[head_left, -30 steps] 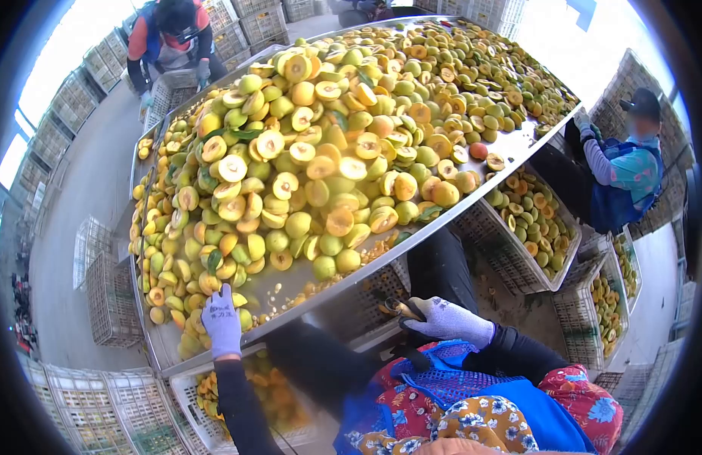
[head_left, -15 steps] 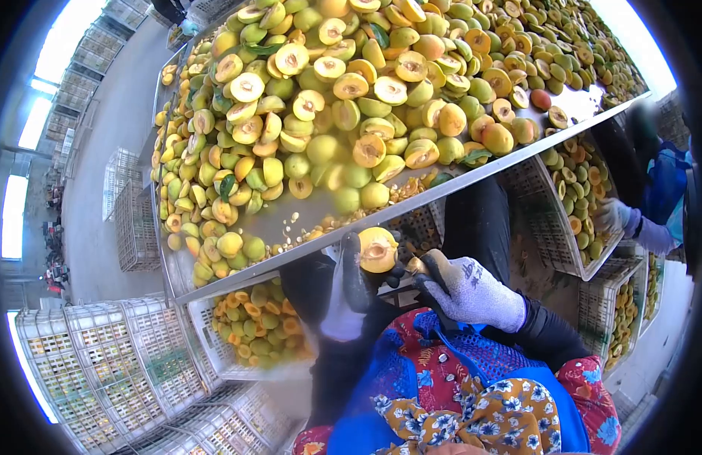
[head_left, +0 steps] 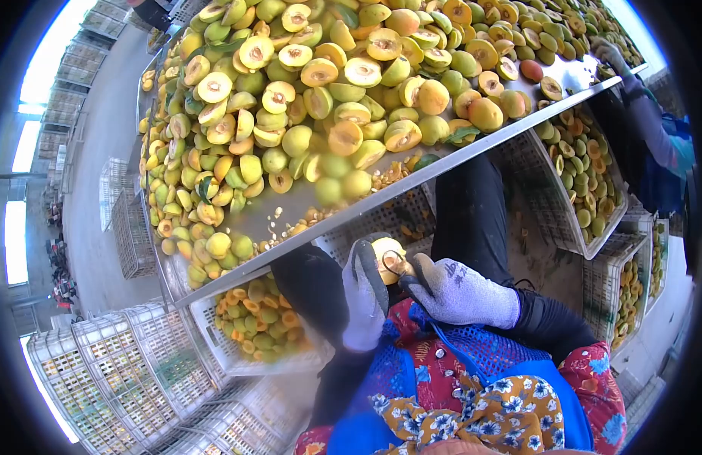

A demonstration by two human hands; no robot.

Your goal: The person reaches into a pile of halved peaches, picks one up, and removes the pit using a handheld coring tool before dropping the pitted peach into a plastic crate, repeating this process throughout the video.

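My left hand (head_left: 365, 297), in a grey-palmed glove, is closed around a halved apricot (head_left: 384, 247) whose cut face is turned up. My right hand (head_left: 471, 294), gloved the same way, grips a small pitting tool; its thin curved metal loop (head_left: 392, 259) lies against the centre of the cut face. Fingers hide most of the tool's handle. Both hands are close together over my lap, just below the table's metal edge (head_left: 343, 221). On the table, a large heap of halved apricots (head_left: 321, 72) lies with some whole-looking ones among them.
Loose pits (head_left: 274, 220) lie near the table edge. Below it stand a crate of apricot halves (head_left: 260, 315) at left and another crate (head_left: 582, 171) at right. Stacked white crates (head_left: 116, 371) fill the lower left. A co-worker's gloved hand (head_left: 610, 57) is at the table's far right.
Both hands have drawn nearer each other, and the tool's loop has come onto the apricot's cut face. The co-worker's hand has moved from the right crate up to the table.
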